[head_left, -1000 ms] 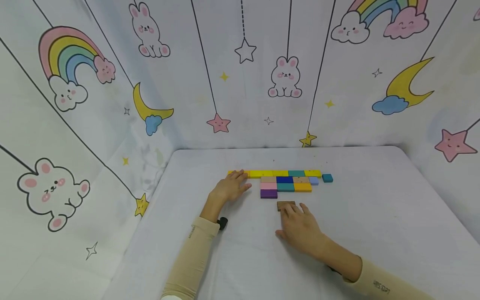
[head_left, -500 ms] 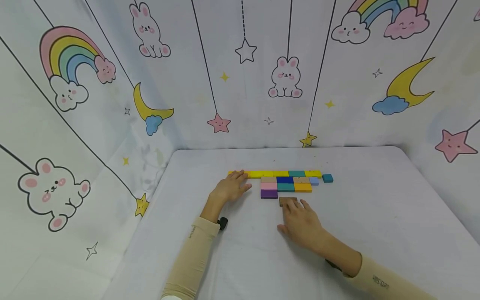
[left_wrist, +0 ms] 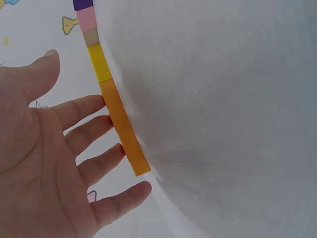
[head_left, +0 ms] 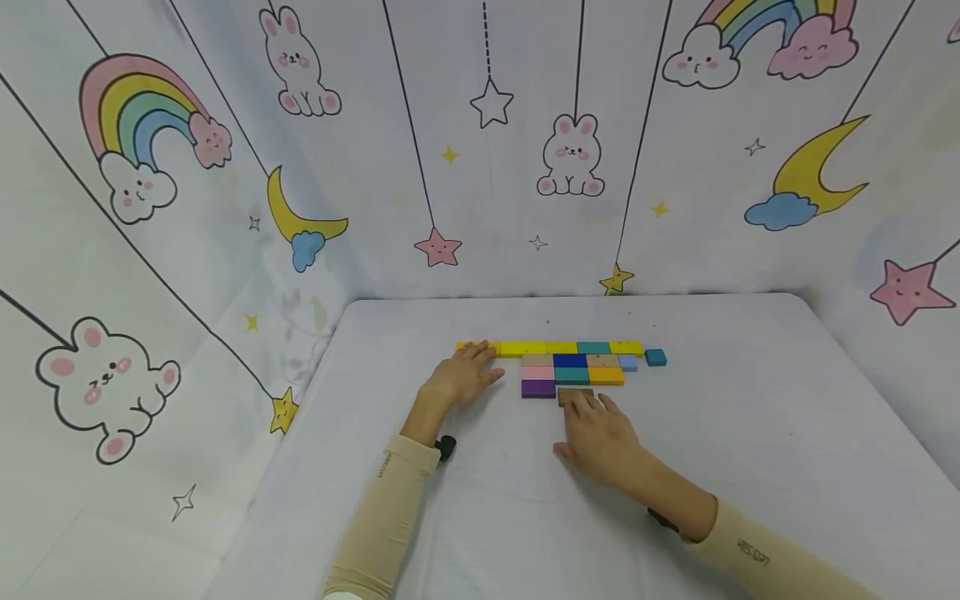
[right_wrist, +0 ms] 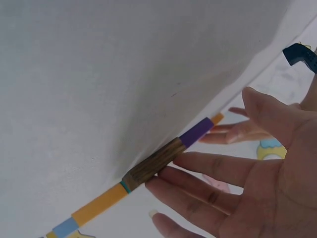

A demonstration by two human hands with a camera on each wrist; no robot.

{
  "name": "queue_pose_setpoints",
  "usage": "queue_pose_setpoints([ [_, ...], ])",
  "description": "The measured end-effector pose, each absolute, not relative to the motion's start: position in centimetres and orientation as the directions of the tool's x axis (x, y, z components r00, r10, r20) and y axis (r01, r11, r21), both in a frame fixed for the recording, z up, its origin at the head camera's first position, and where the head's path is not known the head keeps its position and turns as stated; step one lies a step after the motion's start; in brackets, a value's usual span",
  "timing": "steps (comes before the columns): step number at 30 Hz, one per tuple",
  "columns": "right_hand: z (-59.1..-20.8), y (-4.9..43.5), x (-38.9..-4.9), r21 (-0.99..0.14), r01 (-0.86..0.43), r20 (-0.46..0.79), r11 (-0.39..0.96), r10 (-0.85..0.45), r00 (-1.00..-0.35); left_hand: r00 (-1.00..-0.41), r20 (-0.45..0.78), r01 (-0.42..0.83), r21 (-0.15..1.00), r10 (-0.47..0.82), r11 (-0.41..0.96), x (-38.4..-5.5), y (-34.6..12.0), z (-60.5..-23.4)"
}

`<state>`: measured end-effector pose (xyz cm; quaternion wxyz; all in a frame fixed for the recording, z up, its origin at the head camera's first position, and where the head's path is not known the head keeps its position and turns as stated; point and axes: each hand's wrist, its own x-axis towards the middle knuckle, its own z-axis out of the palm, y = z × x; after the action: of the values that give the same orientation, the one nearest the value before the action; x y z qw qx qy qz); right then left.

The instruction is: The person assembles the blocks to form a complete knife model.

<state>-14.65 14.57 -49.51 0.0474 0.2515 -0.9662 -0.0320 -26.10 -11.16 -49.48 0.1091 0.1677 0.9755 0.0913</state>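
Observation:
With fingers extended, my left hand (head_left: 457, 377) rests on the left end of the back row. In the left wrist view those fingertips touch an orange block (left_wrist: 125, 129). My right hand (head_left: 606, 440) has its fingertips on a dark brown wooden block (head_left: 576, 392), partly covering it. This block lies just right of the purple block (head_left: 537, 389), in front of a teal block (head_left: 572, 377). From the right wrist, the brown block (right_wrist: 156, 161) shows wood grain, and straight fingers touch its side with the thumb held apart.
Behind are yellow blocks (head_left: 522, 349) in a long row, then shorter rows with a pink block (head_left: 537, 372), a dark blue block (head_left: 570, 360) and an orange-yellow block (head_left: 606, 377). A small teal block (head_left: 656, 357) lies apart at the right. A white cloth (head_left: 750, 433) covers the table.
My right hand has slid the brown block away from me, up beside the purple block and close to the teal one. The left hand has stayed in place.

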Motion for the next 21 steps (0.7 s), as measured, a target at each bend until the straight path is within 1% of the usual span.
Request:
queue_pose_setpoints([
  [6, -49.7, 14.5, -15.1, 0.103, -0.478, 0.057, 0.872, -0.485, -0.873, -0.918, -0.186, 0.311, 0.205, 0.349, 0.928, -26.0, -11.1, -49.5],
  [21, -49.5, 14.2, -15.8, 0.096, -0.467, 0.040, 0.879, -0.472, -0.881, -0.920, -0.177, 0.315, 0.193, 0.349, 0.929, -26.0, -11.2, -49.7],
])
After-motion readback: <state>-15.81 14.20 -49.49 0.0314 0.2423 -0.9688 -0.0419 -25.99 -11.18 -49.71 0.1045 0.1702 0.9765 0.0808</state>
